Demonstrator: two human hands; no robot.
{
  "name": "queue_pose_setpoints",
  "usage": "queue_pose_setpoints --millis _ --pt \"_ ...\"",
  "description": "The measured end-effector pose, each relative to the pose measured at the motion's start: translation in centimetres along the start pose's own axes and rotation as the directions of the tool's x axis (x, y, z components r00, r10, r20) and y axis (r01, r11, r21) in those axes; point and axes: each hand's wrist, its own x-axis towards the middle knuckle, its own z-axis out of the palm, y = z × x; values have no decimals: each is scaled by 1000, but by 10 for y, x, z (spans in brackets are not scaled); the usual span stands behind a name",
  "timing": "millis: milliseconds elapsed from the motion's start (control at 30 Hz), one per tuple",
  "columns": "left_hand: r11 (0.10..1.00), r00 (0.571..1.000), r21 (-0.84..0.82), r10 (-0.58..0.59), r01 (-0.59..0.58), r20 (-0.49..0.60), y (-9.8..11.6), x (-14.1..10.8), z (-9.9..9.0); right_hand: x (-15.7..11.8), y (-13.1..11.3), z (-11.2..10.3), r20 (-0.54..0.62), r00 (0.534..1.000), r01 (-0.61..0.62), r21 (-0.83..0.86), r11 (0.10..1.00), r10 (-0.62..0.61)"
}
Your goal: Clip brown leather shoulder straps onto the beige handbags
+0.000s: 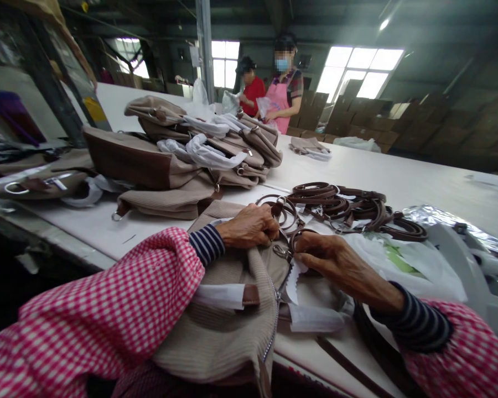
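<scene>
A tan corduroy handbag (pixel 216 337) with brown trim lies at the table's front edge, its zipper (pixel 273 309) running lengthwise. White paper wraps its handles. My left hand (pixel 251 225) is closed at the bag's far end, fingers curled near a metal ring; what they pinch is hidden. With bent fingers my right hand (pixel 330 257) grips a brown leather strap (pixel 302 235), close to a silver clasp (pixel 280 251). A white paper strip (pixel 294 282) hangs just below that hand. More brown strap (pixel 352 359) trails under my right forearm.
Several similar bags (pixel 157 157) are piled at the left and back. Coiled brown straps (pixel 340 204) lie beyond my right hand. White plastic (pixel 415 265) and a grey-white device (pixel 468 265) are at the right. Two people (pixel 284 94) stand across the table (pixel 377 171); cartons (pixel 369 119) are stacked behind.
</scene>
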Motion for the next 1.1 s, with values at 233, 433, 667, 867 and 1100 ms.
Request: queue_pose_setpoints --millis 233,433,667,867,1100 --pt "999 1000 -45 0 -1 -16 -1 -2 1 -7 5 10 -74 997 29 -109 994 -38" --pt "998 998 -5 56 -56 11 0 -2 -3 16 11 13 -216 976 -19 16 1000 22" --pt "961 992 247 130 -123 -9 7 0 11 16 9 21 -225 969 -32 295 955 102" --pt "977 994 191 105 -96 -41 3 -2 14 4 11 13 -155 986 49 -107 993 -66" --pt "991 983 68 123 -114 -135 -4 -9 14 -11 8 1 -29 992 111 -306 945 -126"
